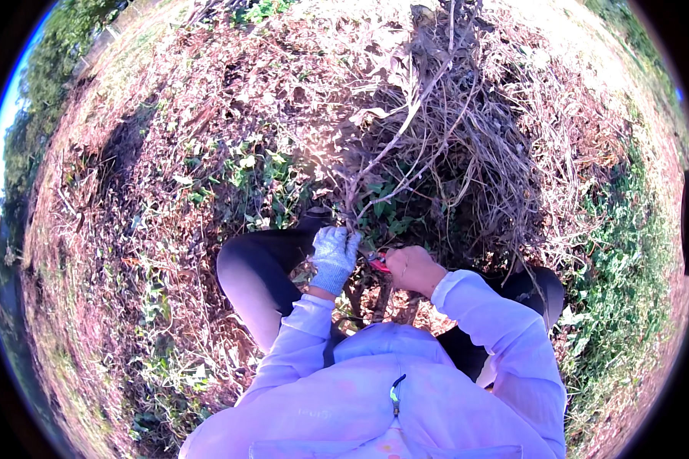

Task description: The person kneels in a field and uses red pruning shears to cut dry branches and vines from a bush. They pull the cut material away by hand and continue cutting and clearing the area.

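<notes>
My left hand [334, 252], in a grey knit glove, grips the base of a dry, woody branch [387, 148] in front of me. From there the branch forks and runs up and away to the right. My bare right hand [411, 268] is closed around a red-handled cutting tool [378, 261], apparently pruning shears. Its jaws point left toward the gloved hand and are too small to make out. Below both hands, between my knees, brown stems [382, 301] stand among dry leaves.
A tangled heap of dry vines [488, 143] lies ahead and to the right, with curled dead leaves [370, 116] by the branch. Green weeds [620, 258] grow at the right, and low leafy plants [258, 178] ahead left. My bent left leg [258, 269] flanks the work area.
</notes>
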The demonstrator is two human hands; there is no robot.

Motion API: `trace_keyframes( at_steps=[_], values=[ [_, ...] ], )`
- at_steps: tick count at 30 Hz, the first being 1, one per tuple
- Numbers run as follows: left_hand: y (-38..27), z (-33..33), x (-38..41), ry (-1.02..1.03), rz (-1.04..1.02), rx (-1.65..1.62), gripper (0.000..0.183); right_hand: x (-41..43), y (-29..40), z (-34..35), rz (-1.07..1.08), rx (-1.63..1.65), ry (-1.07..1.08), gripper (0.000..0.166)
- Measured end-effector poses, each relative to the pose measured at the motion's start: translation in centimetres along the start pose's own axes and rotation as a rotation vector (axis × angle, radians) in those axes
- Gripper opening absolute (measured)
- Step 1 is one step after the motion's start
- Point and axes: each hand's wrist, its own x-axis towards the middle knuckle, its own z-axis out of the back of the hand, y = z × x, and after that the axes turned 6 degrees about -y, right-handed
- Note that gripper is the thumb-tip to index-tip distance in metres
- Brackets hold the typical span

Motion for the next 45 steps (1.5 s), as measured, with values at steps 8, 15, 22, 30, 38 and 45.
trace_keyframes(
  at_steps=[8, 15, 22, 30, 38, 45],
  values=[
    [0.9, -0.3, 0.1, -0.004, 0.142, 0.077, 0.029, -2.5, 0.0, 0.2, -0.396, 0.387, -0.025, 0.041],
    [0.0, -0.3, -0.1, 0.045, 0.164, 0.074, 0.029, -1.4, 2.4, 1.8, -0.438, 0.828, -0.058, 0.047],
    [-0.6, -0.9, -1.0, 0.111, 0.103, 0.082, 0.028, 1.7, 1.3, -3.3, -0.424, 1.047, -0.182, 0.027],
    [0.3, -2.1, -1.8, 0.111, 0.141, 0.118, 0.026, 1.2, 2.1, -3.6, -0.409, 1.082, -0.183, 0.027],
    [0.0, -1.5, -1.4, 0.112, 0.181, 0.117, 0.026, -0.5, 2.1, -3.4, -0.486, 1.046, -0.149, 0.035],
    [-0.4, -1.5, -1.2, 0.125, 0.168, 0.126, 0.027, 2.2, 1.1, -4.5, -0.509, 1.153, -0.126, 0.027]
  ],
)
